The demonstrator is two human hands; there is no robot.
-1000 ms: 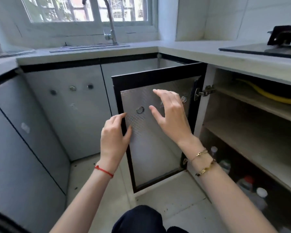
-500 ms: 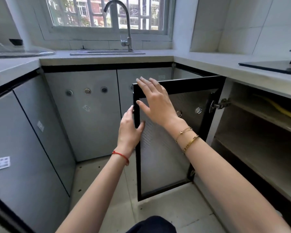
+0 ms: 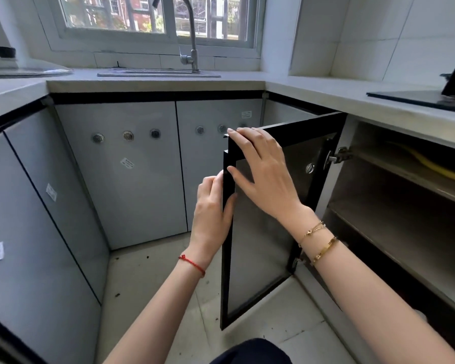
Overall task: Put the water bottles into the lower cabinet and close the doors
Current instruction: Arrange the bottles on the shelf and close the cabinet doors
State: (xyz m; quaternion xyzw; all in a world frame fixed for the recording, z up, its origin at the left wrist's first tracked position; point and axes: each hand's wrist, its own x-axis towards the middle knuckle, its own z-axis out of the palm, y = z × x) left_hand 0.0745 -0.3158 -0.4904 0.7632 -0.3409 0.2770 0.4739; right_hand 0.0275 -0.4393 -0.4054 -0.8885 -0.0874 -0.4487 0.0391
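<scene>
The lower cabinet on the right stands open, its shelves dim; no water bottles are visible, probably hidden inside. Its black-framed, mesh-textured door is half swung. The right hand lies flat-fingered on the frame, and the left hand pinches its edge, apparently to steer it.

The open cabinet door stood out across the floor, blocking the corner, while the shelves to its right lay open to reach.
</scene>
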